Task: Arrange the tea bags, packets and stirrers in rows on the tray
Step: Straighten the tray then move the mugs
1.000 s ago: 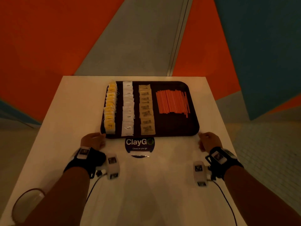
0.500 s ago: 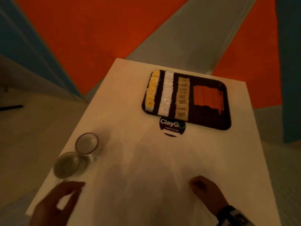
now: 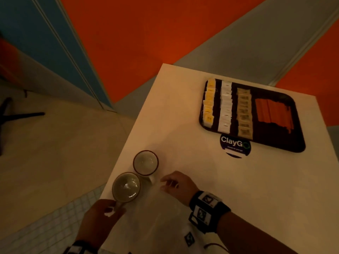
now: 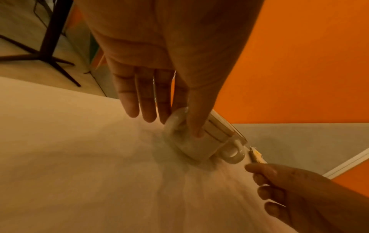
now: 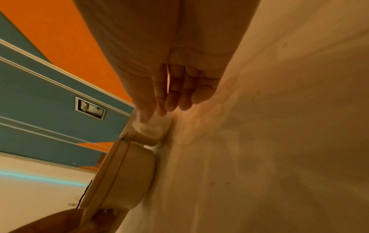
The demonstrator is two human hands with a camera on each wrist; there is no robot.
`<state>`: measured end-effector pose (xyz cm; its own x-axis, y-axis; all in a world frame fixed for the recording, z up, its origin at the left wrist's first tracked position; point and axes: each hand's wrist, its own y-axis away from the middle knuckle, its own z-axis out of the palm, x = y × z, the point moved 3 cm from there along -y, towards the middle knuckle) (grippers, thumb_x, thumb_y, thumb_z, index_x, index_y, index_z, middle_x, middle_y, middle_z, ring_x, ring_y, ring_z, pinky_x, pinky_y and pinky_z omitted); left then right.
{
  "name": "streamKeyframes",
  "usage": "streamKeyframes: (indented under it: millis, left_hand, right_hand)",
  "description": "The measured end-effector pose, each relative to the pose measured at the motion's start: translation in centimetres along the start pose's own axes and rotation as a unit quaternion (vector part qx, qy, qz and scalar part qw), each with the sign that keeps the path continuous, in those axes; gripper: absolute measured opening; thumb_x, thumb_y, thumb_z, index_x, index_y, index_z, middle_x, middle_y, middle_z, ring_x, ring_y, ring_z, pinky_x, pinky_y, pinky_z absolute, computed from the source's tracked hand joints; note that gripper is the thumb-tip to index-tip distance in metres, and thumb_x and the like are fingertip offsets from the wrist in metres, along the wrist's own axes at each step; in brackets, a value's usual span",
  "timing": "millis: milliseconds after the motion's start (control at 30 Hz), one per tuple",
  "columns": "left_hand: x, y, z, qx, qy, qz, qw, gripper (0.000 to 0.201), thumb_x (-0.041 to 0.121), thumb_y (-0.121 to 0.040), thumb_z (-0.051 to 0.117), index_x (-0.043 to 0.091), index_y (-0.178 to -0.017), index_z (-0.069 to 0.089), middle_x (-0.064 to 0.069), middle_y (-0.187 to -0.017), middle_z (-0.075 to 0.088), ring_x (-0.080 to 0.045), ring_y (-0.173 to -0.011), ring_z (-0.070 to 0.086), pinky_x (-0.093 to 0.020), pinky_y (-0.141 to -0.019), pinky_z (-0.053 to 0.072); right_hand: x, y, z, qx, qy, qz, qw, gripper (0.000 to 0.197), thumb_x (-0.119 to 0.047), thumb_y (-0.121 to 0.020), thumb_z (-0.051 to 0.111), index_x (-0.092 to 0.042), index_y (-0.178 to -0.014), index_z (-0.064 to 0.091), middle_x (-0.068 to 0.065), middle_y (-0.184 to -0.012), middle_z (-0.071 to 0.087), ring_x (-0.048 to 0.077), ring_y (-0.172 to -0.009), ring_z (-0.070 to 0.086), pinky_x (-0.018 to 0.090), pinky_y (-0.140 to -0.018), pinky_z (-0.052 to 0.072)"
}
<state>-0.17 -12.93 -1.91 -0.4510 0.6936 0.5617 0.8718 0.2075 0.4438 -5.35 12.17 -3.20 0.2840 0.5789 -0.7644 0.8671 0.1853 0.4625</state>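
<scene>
The dark tray (image 3: 286, 146) sits at the far right of the white table (image 3: 256, 198). It holds a row of yellow tea bags (image 3: 209, 103), a row of white packets (image 3: 225, 107), a row of beige packets (image 3: 244, 114) and a block of orange stirrers (image 3: 271, 110). Both hands are away from the tray, at two cups on the table's near left. My left hand (image 3: 111, 209) pinches the handle (image 4: 175, 121) of the near cup (image 3: 126, 186) between thumb and forefinger. My right hand (image 3: 165, 184) reaches the far cup (image 3: 145, 163), fingertips (image 5: 142, 118) at its handle (image 5: 149, 129).
A round "ClayGo" sticker (image 3: 235, 145) lies on the table just in front of the tray. The table's left edge runs close beside the cups. A dark stand leg (image 3: 22, 116) is on the floor at the left.
Both hands left the tray's front corners and moved to the near left. My head turned left and the cups came into view. The left hand took the near cup's handle.
</scene>
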Motion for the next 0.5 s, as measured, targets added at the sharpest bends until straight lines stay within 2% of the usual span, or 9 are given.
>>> streamKeyframes:
  millis: [100,167,200,233,300,333,400,500]
  left_hand:
    - [0.1,-1.2,-0.5,-0.046,0.015,0.005,0.999,0.011,0.028,-0.071,0.076,0.022,-0.076,0.068,0.002,-0.088,0.064,-0.008,-0.059,0.061,-0.024,-0.059,0.048]
    - [0.4,-2.0,-0.8,-0.068,0.062,-0.01,0.996,0.008,0.022,-0.072,0.075,0.022,-0.069,0.068,0.0,-0.087,0.065,-0.011,-0.053,0.063,-0.023,-0.057,0.05]
    - [0.4,-2.4,-0.8,-0.076,0.095,-0.016,0.992,0.008,0.017,-0.072,0.075,0.02,-0.067,0.07,-0.003,-0.086,0.065,-0.016,-0.056,0.065,-0.026,-0.061,0.052]
    - [0.5,-2.8,-0.8,-0.088,0.125,-0.017,0.988,0.01,0.012,-0.071,0.075,0.018,-0.064,0.071,-0.006,-0.086,0.066,-0.022,-0.06,0.067,-0.032,-0.065,0.055]
    - [0.9,-3.6,-0.6,-0.112,0.162,-0.013,0.98,0.021,0.007,-0.071,0.074,0.023,-0.059,0.073,-0.008,-0.082,0.067,-0.029,-0.067,0.068,-0.043,-0.072,0.056]
    - [1.0,-4.0,-0.4,-0.123,0.166,-0.012,0.978,0.025,0.007,-0.072,0.073,0.028,-0.057,0.072,-0.007,-0.079,0.069,-0.029,-0.069,0.068,-0.044,-0.074,0.055]
    - [1.7,-5.1,0.2,-0.136,0.163,-0.009,0.977,0.02,0.012,-0.074,0.073,0.027,-0.06,0.073,-0.005,-0.072,0.071,-0.025,-0.07,0.07,-0.038,-0.072,0.056]
    - [4.6,-7.5,0.8,-0.133,0.193,-0.009,0.972,0.006,0.012,-0.076,0.072,0.011,-0.071,0.074,-0.007,-0.066,0.071,-0.018,-0.063,0.069,-0.029,-0.065,0.057]
  right_hand:
    - [-1.2,-1.0,1.8,-0.015,-0.005,0.006,1.0,0.028,-0.033,-0.082,0.066,-0.018,-0.106,0.067,-0.002,-0.093,0.051,0.013,-0.086,0.052,0.023,-0.08,0.043]
    - [-1.6,-1.7,2.4,0.004,-0.029,0.013,0.999,0.019,-0.031,-0.082,0.066,-0.018,-0.095,0.068,0.0,-0.092,0.05,0.014,-0.085,0.051,0.024,-0.081,0.042]
    - [-1.7,-2.0,2.5,0.015,-0.035,0.016,0.999,0.008,-0.03,-0.082,0.066,-0.023,-0.085,0.065,0.0,-0.09,0.05,0.013,-0.082,0.05,0.022,-0.079,0.042]
    - [-1.8,-2.2,2.5,0.021,-0.033,0.021,0.999,0.009,-0.029,-0.084,0.064,-0.028,-0.076,0.059,-0.002,-0.087,0.049,0.011,-0.079,0.049,0.018,-0.075,0.04]
    - [-1.7,-2.8,2.3,0.04,-0.042,0.032,0.998,0.013,-0.028,-0.086,0.061,-0.027,-0.076,0.054,-0.003,-0.083,0.05,0.011,-0.075,0.049,0.017,-0.072,0.04]
    - [-1.5,-3.0,2.0,0.059,-0.058,0.037,0.996,0.009,-0.027,-0.087,0.06,-0.023,-0.08,0.054,-0.003,-0.081,0.051,0.012,-0.074,0.051,0.019,-0.071,0.042]
    - [-1.1,-3.3,1.0,0.094,-0.08,0.045,0.991,0.007,-0.023,-0.088,0.059,-0.02,-0.084,0.055,-0.006,-0.076,0.05,0.012,-0.071,0.052,0.017,-0.068,0.045]
    - [-0.3,-4.3,-1.0,0.142,-0.09,0.052,0.984,0.007,-0.021,-0.088,0.059,-0.018,-0.083,0.055,-0.001,-0.079,0.053,0.017,-0.075,0.055,0.025,-0.072,0.046]
